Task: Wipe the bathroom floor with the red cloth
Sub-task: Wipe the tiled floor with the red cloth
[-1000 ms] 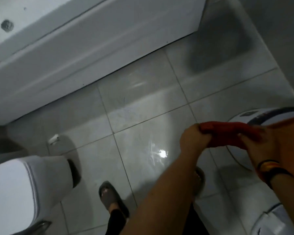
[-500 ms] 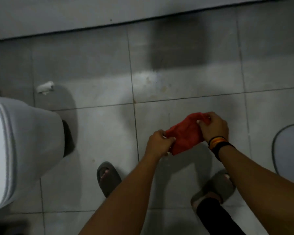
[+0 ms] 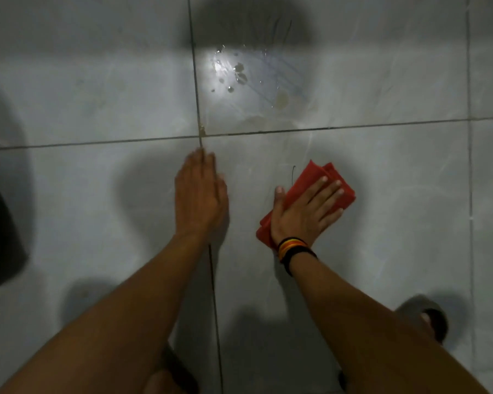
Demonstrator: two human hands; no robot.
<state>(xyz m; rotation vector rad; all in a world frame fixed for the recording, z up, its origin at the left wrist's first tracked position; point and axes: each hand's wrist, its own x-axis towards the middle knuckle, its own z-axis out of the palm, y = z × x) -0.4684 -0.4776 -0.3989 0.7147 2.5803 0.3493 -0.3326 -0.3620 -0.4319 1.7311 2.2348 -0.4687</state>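
Note:
The folded red cloth (image 3: 336, 182) lies flat on the grey tiled floor (image 3: 396, 200), right of centre. My right hand (image 3: 305, 211) presses down on it with fingers spread; a striped band circles that wrist. My left hand (image 3: 199, 194) rests palm down on the bare tile over a grout line, a short way left of the cloth, holding nothing. Beyond the hands, a patch of wet drops and yellowish stains (image 3: 248, 81) shines on the floor.
A dark shape at the toilet's base (image 3: 0, 240) sits at the left edge. My right foot in a grey slipper (image 3: 427, 319) shows at lower right. Dark grout lines cross the tiles.
Both hands held the cloth bunched in the air; now it lies on the floor under my right hand, and my left hand has let go. The view has dropped close to the tiles.

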